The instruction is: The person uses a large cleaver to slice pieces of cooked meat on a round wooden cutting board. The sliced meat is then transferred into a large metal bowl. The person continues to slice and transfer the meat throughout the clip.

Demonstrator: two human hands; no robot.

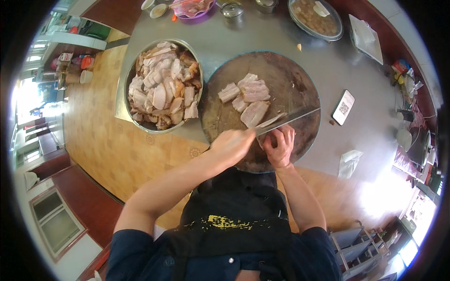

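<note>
My left hand (pixel 233 145) is closed around the handle of a large kitchen knife (pixel 293 118), whose blade points to the right across a round wooden chopping board (pixel 295 84). Beside the blade, my right hand (pixel 280 145) presses its curled fingers on a piece of meat (pixel 261 141), mostly hidden under them. A thin slice (pixel 270 120) lies along the blade's far side. Several slabs of cooked fatty meat (pixel 255 90) rest on the middle of the board. Left of the board, a round metal basin (pixel 200 75) is heaped with sliced cooked meat (pixel 160 84).
A smartphone (pixel 343 107) and a crumpled plastic bag (pixel 349 163) lie on the metal table (pixel 323 140) to the right. Along the far side stand a purple basin (pixel 195 15), a lidded pot (pixel 232 11), a bowl of food in liquid (pixel 313 19) and a white tray (pixel 365 38).
</note>
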